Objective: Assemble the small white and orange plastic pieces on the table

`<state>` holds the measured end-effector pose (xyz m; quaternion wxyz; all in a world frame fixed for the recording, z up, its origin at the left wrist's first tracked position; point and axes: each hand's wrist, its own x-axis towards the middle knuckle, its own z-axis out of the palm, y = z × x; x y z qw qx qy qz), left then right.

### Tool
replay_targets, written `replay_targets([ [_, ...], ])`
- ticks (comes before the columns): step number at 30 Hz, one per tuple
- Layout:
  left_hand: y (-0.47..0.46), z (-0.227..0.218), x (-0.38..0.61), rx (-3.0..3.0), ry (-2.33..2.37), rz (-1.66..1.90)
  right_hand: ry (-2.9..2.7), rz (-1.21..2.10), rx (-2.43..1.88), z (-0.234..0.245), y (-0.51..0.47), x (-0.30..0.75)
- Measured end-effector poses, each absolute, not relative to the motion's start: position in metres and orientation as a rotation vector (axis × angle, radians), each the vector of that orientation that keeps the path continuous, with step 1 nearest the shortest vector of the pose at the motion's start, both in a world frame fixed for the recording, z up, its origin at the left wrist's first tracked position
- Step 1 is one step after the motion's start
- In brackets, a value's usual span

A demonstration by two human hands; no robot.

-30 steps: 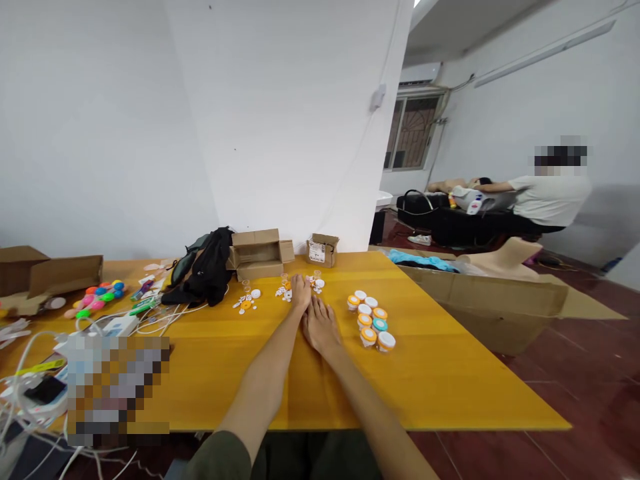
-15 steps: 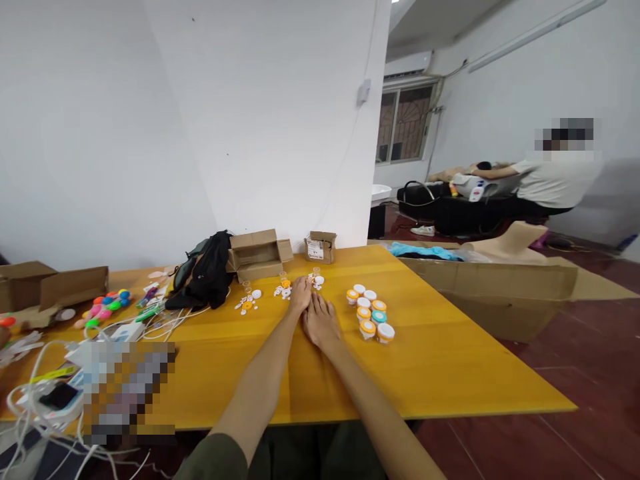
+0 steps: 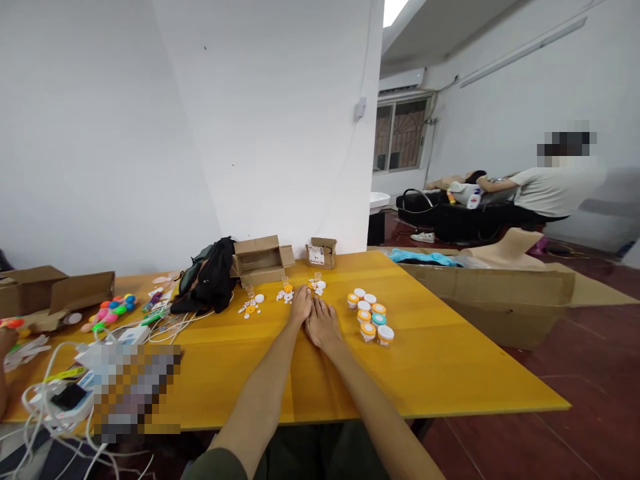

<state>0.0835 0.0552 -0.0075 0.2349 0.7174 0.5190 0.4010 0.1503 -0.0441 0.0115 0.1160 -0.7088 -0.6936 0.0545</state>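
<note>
My left hand [image 3: 301, 304] and my right hand [image 3: 323, 324] lie side by side on the yellow table, touching, palms down. Their fingers are stretched forward, and neither appears to hold anything. To the right of my right hand stands a cluster of small clear jars with white, orange and teal lids [image 3: 379, 320]. Just beyond my fingertips is a pile of small white and orange parts [image 3: 317, 287]. Two similar piles lie left of it, a middle pile [image 3: 285, 294] and a left pile [image 3: 251, 307], with small clear cups beside them.
Open cardboard boxes [image 3: 260, 264] and a black bag [image 3: 213, 280] stand along the wall. Tangled white cables [image 3: 47, 373], a power strip and colourful balls [image 3: 113, 310] fill the left side, where another person's hand [image 3: 5, 343] shows. A person in white [image 3: 555, 190] sits at the back right.
My hands keep their place on the table. The view has shifted slightly, and more of the other person's hand shows at the left edge. The seated person's arms have moved a little.
</note>
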Motion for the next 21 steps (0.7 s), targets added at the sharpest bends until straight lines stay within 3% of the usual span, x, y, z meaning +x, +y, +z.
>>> replay_targets([
  [21,0.013,-0.002,0.069,2.045,1.362,0.98,-2.029,0.06,-2.08,-0.007,-0.061,0.146],
])
